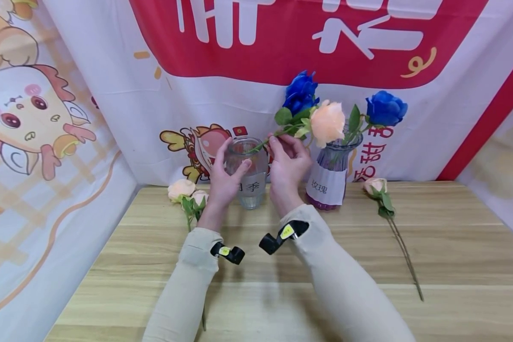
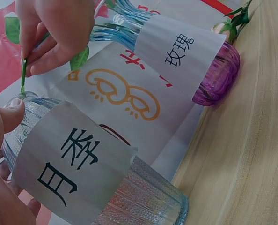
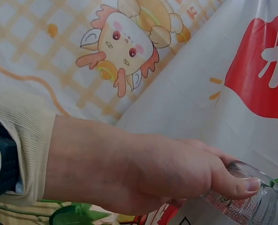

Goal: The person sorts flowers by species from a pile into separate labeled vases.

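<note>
While left hand (image 1: 227, 178) grips, glass jar (image 1: 256, 167) clear, ribbed, white-labelled.

Upper right: peach rose (image 1: 327, 122), blue roses (image 1: 386, 109) | Centre: clear vase (image 1: 258, 164) | Bottom: tan wood-grained table (image 1: 466, 266) | Top: red-and-white backdrop (image 1: 248, 61)

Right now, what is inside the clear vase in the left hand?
A green stem, pinched by the right hand, reaches just into the clear vase's mouth. The paper label and left hand hide part of the inside.
</note>
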Available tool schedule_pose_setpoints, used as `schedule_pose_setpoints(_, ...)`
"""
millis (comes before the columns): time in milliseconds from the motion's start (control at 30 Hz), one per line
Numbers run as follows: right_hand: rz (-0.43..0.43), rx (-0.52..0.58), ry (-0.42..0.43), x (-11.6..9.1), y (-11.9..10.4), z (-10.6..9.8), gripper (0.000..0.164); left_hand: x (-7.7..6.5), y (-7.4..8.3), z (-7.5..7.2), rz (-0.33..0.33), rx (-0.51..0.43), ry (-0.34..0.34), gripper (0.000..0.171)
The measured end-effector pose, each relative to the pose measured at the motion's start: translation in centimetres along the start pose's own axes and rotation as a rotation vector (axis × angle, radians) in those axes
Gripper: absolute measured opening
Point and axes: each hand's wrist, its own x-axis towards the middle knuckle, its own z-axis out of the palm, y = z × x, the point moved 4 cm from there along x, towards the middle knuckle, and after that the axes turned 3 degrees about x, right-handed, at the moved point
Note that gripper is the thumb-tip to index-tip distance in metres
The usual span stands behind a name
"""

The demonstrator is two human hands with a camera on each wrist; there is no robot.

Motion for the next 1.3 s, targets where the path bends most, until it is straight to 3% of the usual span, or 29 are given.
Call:
schedule_pose_setpoints(100, -0.025, -0.046, -0.040, 0.2, 0.2, 0.4, 0.016, 0.0, -0.1, 0.0, -0.004, 0.007, 0.000, 0.077)
schedule_pose_setpoints(333, -0.112, -0.303, -0.125, 0.2, 0.9, 0.6, 0.015, 0.0, -0.1, 0.0, -0.004, 0.020, -0.003, 0.076)
schedule_pose_setpoints(433, -0.122, -0.354, -0.140, 0.3, 1.2, 0.8, 0.013, 0.0, 0.0, 0.1, 0.009, 0.032, -0.003, 0.076)
schedule_pose_setpoints(600, -0.067, -0.536, -0.130, 0.4, 1.6, 0.8, 0.012, 0.0, 0.0, 0.0, 0.017, 0.035, 0.000, 0.077)
schedule_pose_setpoints(800, 0.067, -0.694, -0.159, 0.4, 2.2, -0.2, 0.027, 0.0, 0.0, 0.1, 0.023, 0.027, 0.001, 0.078)
schedule_pose_setpoints(933, 0.183, -0.731, -0.206, 0.2, 2.5, -1.9, 0.032, 0.1, 0.0, 0.2, 0.013, 0.023, 0.000, 0.078)
schedule_pose_setpoints(1067, 0.254, -0.685, -0.283, -0.1, 2.2, -4.0, 0.039, 0.2, 0.0, 0.3, 0.015, 0.023, 0.005, 0.078)
schedule_pose_setpoints(1300, 0.232, -0.571, -0.401, -1.4, -0.1, -8.0, 0.040, 0.1, 0.2, 0.0, 0.028, 0.037, 0.017, 0.077)
